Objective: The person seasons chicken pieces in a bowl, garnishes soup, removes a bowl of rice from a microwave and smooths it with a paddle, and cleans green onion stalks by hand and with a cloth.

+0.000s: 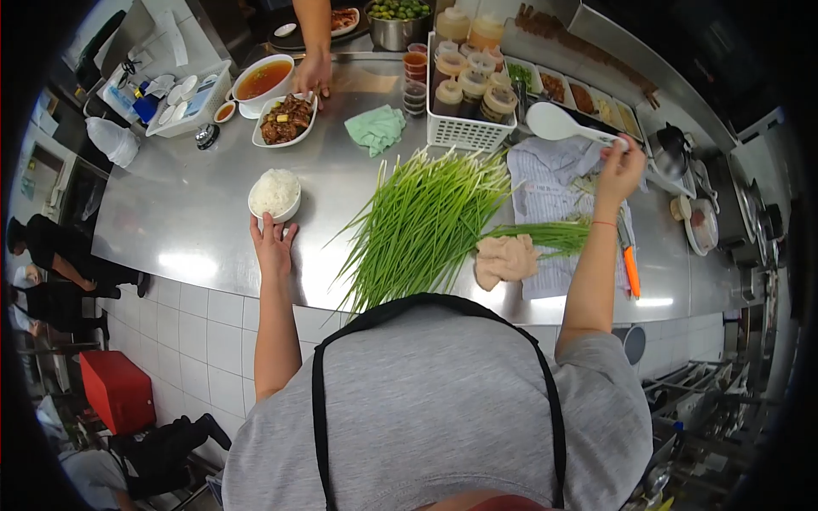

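My left hand grips the near side of a small white bowl heaped with cooked rice, at the left of the steel counter. At the right, my right hand is closed round the handle end of a white rice paddle, its broad head pointing left. Below the paddle lie printed paper sheets. A large bunch of long green chives spreads between my hands. A beige cloth and a knife with an orange handle are near my right forearm.
Another person's hand reaches in beside a dish of dark meat and a soup bowl. A green cloth and a white basket of sauce bottles stand along the back. A call bell is at left.
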`<state>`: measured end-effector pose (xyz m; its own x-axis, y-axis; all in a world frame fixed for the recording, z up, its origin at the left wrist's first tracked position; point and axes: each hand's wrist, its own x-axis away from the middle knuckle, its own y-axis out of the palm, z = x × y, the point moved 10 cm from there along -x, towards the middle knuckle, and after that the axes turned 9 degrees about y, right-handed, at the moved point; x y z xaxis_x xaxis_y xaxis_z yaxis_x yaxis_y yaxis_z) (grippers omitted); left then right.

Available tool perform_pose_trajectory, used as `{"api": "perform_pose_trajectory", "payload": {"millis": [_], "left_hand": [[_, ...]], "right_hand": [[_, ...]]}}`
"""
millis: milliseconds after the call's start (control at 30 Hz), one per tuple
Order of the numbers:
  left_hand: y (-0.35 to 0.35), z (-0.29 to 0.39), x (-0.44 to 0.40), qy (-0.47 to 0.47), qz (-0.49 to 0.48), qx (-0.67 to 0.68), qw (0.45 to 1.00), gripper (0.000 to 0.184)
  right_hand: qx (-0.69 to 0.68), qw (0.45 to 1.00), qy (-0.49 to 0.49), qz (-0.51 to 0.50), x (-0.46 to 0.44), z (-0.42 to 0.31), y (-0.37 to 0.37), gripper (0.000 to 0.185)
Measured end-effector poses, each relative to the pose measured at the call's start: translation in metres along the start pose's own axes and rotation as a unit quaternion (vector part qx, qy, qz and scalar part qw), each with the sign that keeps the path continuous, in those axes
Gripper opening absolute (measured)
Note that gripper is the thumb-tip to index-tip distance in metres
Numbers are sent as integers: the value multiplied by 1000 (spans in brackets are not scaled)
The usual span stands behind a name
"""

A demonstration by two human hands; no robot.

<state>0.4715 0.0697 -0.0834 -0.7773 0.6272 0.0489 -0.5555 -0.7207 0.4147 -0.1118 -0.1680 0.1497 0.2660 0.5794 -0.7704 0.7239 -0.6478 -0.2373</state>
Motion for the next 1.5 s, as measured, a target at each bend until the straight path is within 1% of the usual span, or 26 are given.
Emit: {"api": "perform_pose_trajectory", "payload": {"millis": [33,67,133,167,233,267,333,467,533,567,600,667,700,767,800,867,900,967,1033,1067,1133,1267,1367,1400,1467,1500], "left_hand": [[1,2,0,3,-9,-1,1000,70],[3,4,0,6,-19,-2,1000,69],[2,2,1,1,-15,-3,1000,67],[2,3,0,5,-12,-3,1000,66],[3,4,-1,10,-17,1,1000,66],[4,3,-2,6,-21,0,1000,66],[3,3,-2,9,-22,-4,1000,66],[3,4,-1,11,-23,-2,1000,66],[5,5,-1,13,-28,1,1000,67],[5,5,-1,14,-31,3,999,67],[3,4,-1,15,-26,3,1000,67],[-5,-3,-7,-3,-3,30,1000,67],[-8,-4,-9,-9,3,45,999,67],[-7,-7,-8,-10,-17,67,998,63],[-3,-6,-2,-13,-18,64,998,62],[7,-13,8,-44,-41,81,995,61],[18,-14,15,-53,-64,96,992,61],[37,-11,33,-74,-80,115,987,63],[52,-8,44,-96,-91,131,983,63],[54,-11,45,-97,-96,134,982,63],[49,-17,44,-107,-98,131,981,61],[29,-24,40,-111,-70,102,986,59],[24,-24,36,-98,-73,76,990,59],[23,-21,34,-87,-68,70,991,59],[24,-20,31,-75,-61,63,993,59],[24,-20,30,-75,-56,65,994,60]], "right_hand": [[-118,990,72,18,-2,4,-19,14],[-112,991,77,18,-3,-9,-37,14],[-163,978,108,-67,0,-37,-56,13],[-158,979,111,-64,6,-51,-69,13],[-35,968,76,-235,34,-86,-51,12],[-31,969,79,-233,51,-91,-47,12],[-6,929,101,-357,99,-85,-16,13],[15,921,134,-365,84,-73,-36,13],[181,868,71,-457,87,-71,-34,15],[211,858,27,-468,91,-62,-35,18],[209,857,24,-470,96,-57,-37,18],[281,732,175,-596,137,-19,-37,17],[272,732,161,-604,136,-29,-36,17],[242,727,219,-604,123,-48,-38,19],[231,726,201,-616,121,-61,-27,19],[121,808,126,-562,102,-101,-6,22],[86,807,162,-562,109,-110,10,23],[-36,835,111,-538,130,-124,50,22],[-96,781,247,-565,158,-121,82,23],[-93,785,246,-561,158,-112,93,23],[-201,734,376,-529,166,-87,110,25],[-155,767,374,-498,148,-55,102,26],[-107,853,301,-413,115,-25,91,31],[-105,854,302,-411,112,-23,92,31],[-46,912,206,-351,94,-38,87,32],[-47,911,206,-354,92,-48,93,32]]}}
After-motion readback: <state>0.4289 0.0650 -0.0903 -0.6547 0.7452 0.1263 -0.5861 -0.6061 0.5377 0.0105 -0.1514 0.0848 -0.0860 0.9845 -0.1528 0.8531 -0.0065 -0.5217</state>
